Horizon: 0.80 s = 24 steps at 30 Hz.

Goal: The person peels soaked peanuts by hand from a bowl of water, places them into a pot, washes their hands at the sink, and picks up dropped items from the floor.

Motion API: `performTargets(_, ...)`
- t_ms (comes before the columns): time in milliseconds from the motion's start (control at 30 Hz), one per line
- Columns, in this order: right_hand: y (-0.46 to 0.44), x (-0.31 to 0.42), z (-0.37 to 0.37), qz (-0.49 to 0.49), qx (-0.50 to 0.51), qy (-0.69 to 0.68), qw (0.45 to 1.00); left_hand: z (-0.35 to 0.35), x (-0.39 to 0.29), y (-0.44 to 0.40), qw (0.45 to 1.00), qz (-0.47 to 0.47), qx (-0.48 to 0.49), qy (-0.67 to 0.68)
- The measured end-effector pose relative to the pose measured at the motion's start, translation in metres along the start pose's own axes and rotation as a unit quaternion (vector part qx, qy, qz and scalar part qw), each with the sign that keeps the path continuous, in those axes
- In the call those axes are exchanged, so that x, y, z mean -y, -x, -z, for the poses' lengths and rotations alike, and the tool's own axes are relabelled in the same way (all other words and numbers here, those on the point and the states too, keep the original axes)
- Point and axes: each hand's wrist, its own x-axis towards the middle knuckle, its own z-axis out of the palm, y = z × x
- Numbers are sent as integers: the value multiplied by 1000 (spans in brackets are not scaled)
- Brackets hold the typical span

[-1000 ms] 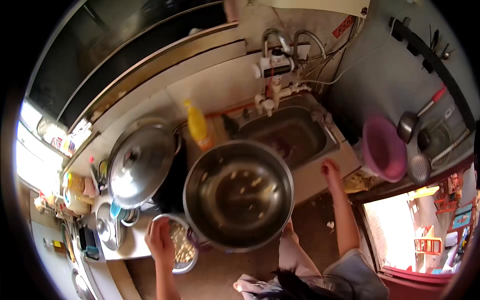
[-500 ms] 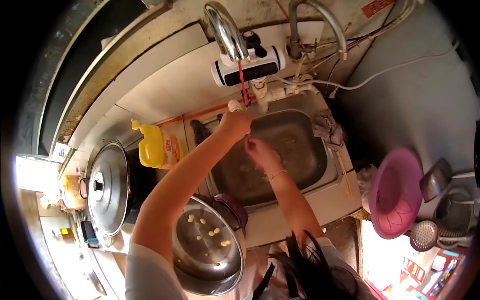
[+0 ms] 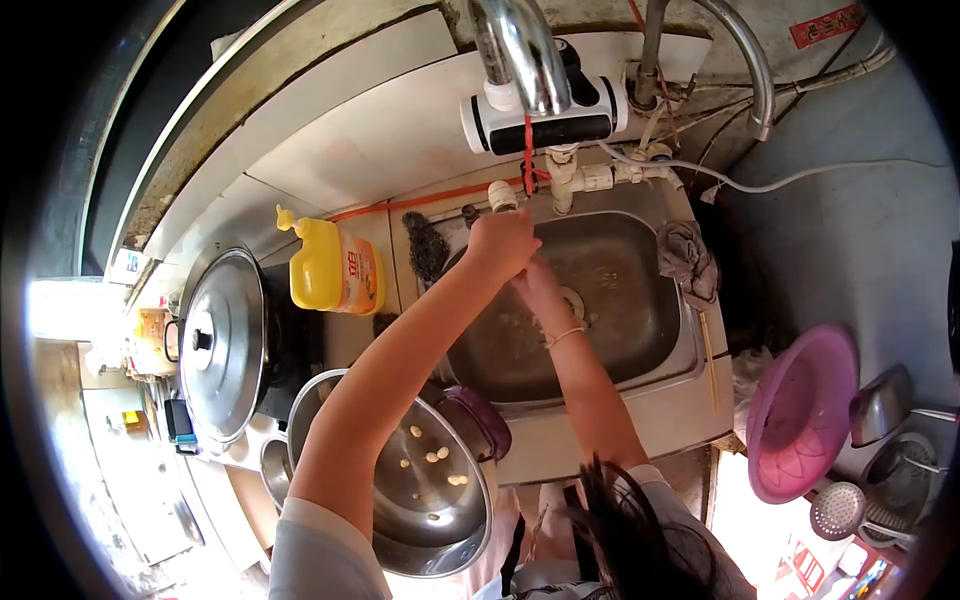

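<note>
Over the left back part of the metal sink (image 3: pixel 640 340), my left hand (image 3: pixel 500 245) has its fingers curled, just in front of a white pipe fitting (image 3: pixel 502 196). My right hand (image 3: pixel 537 280) meets it from below, its fingers mostly hidden behind the left. What either hand holds, if anything, cannot be made out. A large steel bowl (image 3: pixel 455 535) with several pale pieces in it sits left of the sink's front, partly under my left forearm. A purple cloth or mitt (image 3: pixel 478 420) lies at the bowl's right rim.
A yellow bottle (image 3: pixel 335 268) and a dark scrubber (image 3: pixel 426 246) stand left of the sink. Above are a faucet (image 3: pixel 535 70) and a bent pipe (image 3: pixel 755 70). A lidded pot (image 3: pixel 225 345) is at left, a pink basin (image 3: pixel 803 415) at right, a grey rag (image 3: pixel 688 262) on the sink's edge.
Since a second ago both hands have come from apart, over the floor and counter, to together at the sink. The view has moved closer to it, and the bowl now appears lower left.
</note>
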Motion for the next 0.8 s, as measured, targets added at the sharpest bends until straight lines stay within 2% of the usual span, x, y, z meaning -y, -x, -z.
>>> performTargets(100, 3, 9, 5, -15, 4, 50, 999, 2, 1, 0, 1000, 5, 23, 19)
performTargets(167, 8, 18, 6, -64, 61, 140, 986, 0, 2, 0, 1000, 10, 20, 20)
performTargets(200, 4, 13, 7, -68, 63, 143, 985, -1, 2, -1, 1000, 10, 17, 17)
performTargets(300, -4, 5, 9, -22, 48, 107, 993, -2, 1, 0, 1000, 16, 13, 10)
performTargets(367, -1, 9, 10, -97, 46, -10, 994, 0, 0, 1, 1000, 19, 16, 10)
performTargets(400, -4, 7, 14, -98, 46, -10, 994, 1, 0, 1, 1000, 20, 19, 9)
performTargets(467, -10, 3, 21, -93, 105, -166, 976, -1, 0, 0, 1000, 19, 21, 12)
performTargets(600, -8, 5, 12, -95, 155, -226, 957, -3, 0, -5, 999, 17, 35, 15)
performTargets(633, -14, 5, 0, -107, 47, -206, 972, -3, -1, -5, 999, 17, 36, 16)
performTargets(700, -17, 4, -5, -120, -62, -184, 973, -4, -1, -3, 999, 27, 22, 19)
performTargets(800, -19, -3, 17, -115, 23, -209, 971, -5, 0, -3, 999, 26, 29, 13)
